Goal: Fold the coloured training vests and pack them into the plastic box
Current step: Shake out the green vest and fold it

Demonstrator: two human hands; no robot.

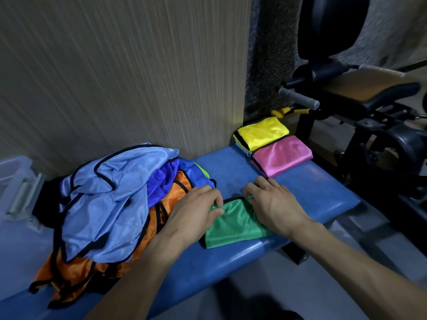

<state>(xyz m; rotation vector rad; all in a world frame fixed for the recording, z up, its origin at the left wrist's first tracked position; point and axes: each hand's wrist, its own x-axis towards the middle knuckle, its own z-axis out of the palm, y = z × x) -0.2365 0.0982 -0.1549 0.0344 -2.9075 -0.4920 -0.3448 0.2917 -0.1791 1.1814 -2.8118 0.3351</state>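
Note:
A green vest point(233, 225), folded small, lies on the blue padded bench point(312, 195) in front of me. My left hand point(196, 211) pinches its far left corner. My right hand point(275, 204) pinches the far right corner, palm down over the cloth. To the left lies a loose heap of vests: a light blue one point(108, 199) on top, orange ones point(92, 273) beneath, dark blue cloth point(161, 181) between. At the bench's far end lie a folded pink vest point(282, 155) and a folded yellow vest point(263, 132). The clear plastic box point(16, 179) stands at the far left, partly cut off.
A wood-grain wall panel point(115, 77) rises right behind the bench. Black gym equipment with a grey handle point(298, 98) and a padded seat point(369, 88) crowds the right side. Grey floor shows below the bench's near edge.

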